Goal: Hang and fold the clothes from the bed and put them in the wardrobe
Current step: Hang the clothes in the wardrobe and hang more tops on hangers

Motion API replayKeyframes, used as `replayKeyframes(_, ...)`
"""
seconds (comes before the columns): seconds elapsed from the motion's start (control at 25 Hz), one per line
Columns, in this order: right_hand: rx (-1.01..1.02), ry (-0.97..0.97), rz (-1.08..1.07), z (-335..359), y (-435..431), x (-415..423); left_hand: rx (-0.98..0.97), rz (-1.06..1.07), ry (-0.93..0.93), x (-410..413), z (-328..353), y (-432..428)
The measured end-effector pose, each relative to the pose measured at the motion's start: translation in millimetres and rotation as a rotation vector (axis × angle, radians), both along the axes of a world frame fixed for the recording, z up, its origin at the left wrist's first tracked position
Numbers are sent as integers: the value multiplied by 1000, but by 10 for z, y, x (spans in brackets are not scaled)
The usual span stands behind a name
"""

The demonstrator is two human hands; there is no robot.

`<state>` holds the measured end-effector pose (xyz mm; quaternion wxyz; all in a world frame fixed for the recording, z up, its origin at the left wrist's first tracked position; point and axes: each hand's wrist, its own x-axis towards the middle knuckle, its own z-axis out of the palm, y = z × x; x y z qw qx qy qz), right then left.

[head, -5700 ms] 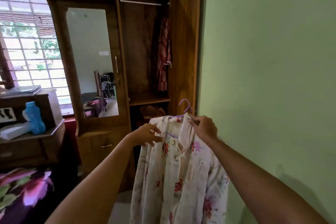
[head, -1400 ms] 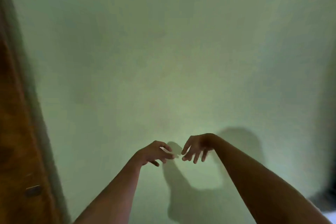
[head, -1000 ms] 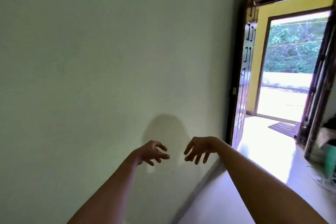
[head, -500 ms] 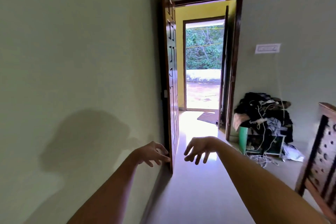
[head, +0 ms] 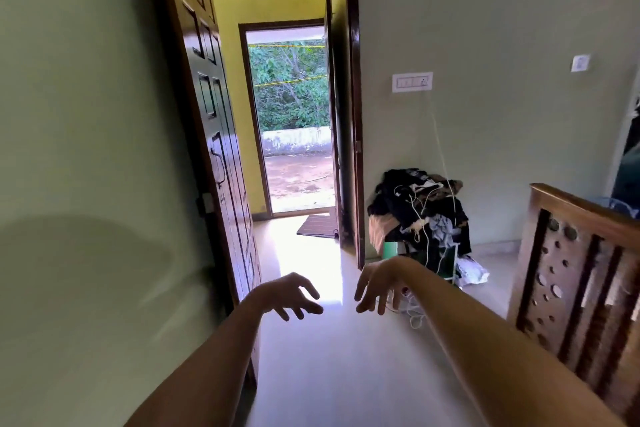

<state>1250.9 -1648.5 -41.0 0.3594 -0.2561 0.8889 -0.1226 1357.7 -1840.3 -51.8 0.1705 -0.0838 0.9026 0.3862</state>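
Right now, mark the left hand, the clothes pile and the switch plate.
left hand (head: 285, 292), head view, back of the hand.
clothes pile (head: 420, 204), head view, dark cloth near the middle.
switch plate (head: 412, 82), head view, centre of the plate.

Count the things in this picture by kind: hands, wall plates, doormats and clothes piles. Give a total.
Hands: 2, the left hand and the right hand
Wall plates: 2, the large switch plate and the small plate
Doormats: 1, the doormat
Clothes piles: 1, the clothes pile
Total: 6
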Motion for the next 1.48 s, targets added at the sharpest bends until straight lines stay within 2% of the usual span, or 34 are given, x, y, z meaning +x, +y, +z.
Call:
replayKeyframes(0.28,-69,3,-110,222,-194,-1962,34,-59,58,-2175,150,-247)
replayKeyframes(0.56,-7,-88,-182,-55,-164,-3646,28,-208,-13,-4180,-220,-248)
replayKeyframes(0.68,0,-63,-224,-151,-50,-4444,-32,-326,2,-5137,-304,-137)
replayKeyframes(0.88,-40,-22,-435,-77,215,-5763,-137,-577,57,-6847,-148,161)
replayKeyframes(0.96,-65,18,-500,-94,384,-6160,-171,-618,60,-7454,-133,346)
replayKeyframes(1.12,30,-123,-586,-260,897,-6915,-166,-738,-9,-8403,-246,940)
replayKeyframes(1.36,-13,-96,-753,-394,1928,-7967,-135,-822,15,-9713,-445,1972)
replayKeyframes(1.48,-59,-63,-869,-260,2582,-8572,-115,-850,26,-10448,-310,2692)
